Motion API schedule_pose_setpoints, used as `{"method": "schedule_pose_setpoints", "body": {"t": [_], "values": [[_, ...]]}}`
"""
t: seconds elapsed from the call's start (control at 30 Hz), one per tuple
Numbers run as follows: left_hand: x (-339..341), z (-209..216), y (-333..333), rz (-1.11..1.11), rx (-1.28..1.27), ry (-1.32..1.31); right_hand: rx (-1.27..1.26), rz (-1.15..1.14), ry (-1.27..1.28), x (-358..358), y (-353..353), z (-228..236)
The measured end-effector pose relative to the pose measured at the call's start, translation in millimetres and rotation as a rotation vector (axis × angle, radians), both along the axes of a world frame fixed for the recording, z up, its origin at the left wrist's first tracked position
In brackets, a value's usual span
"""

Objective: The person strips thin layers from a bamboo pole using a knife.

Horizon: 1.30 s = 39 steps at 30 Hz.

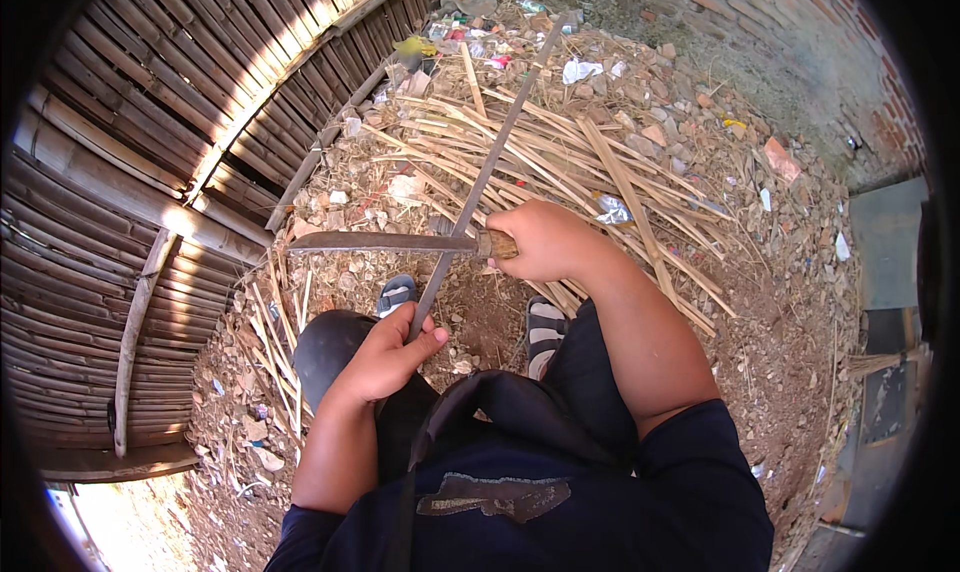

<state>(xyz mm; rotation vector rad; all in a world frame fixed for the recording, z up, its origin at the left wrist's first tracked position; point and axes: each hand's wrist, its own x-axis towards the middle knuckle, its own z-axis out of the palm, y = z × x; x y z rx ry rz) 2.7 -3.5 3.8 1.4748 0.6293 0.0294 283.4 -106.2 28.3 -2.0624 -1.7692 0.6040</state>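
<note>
My right hand point(545, 240) is closed round the wooden handle of a machete point(370, 242). Its dark blade points left, roughly level across the view. A long, narrow greyish strip point(505, 127), which looks like split bamboo or wood, slants from my lap toward the far wall. Its near end is in my left hand point(392, 354), fingers wrapped round it and thumb along the side. Blade and strip cross just left of the machete's handle; whether they touch, I cannot tell. Beyond my hands lies a loose pile of pale split bamboo strips point(560, 162).
A bamboo-slat wall point(110, 302) stands close on the left, and a brick wall point(740, 22) closes the far side. Stones and litter cover the dirt ground. My sandalled feet point(545, 332) are below my hands. Grey panels point(885, 252) stand at the right.
</note>
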Motion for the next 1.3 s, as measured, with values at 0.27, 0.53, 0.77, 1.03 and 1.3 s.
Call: {"method": "schedule_pose_setpoints", "body": {"t": [0.27,0.53,0.77,1.03,1.3], "values": [[-0.4,-1.1,0.2,-0.003,0.016,0.011,0.019,0.002,-0.019,-1.7,0.1,1.0],[-0.2,-0.4,-0.2,-0.007,0.037,0.015,0.014,-0.007,-0.02,-3.4,-1.1,3.5],[-0.1,1.0,-1.2,0.0,0.046,0.021,0.027,0.003,-0.03,-2.5,-0.1,0.0],[-0.2,-3.8,0.0,-0.013,0.087,0.036,0.102,0.004,-0.015,-3.6,-1.2,-5.4],[-0.4,-6.6,1.2,-0.017,0.09,0.054,0.016,0.004,-0.051,-6.9,0.3,-1.9]]}}
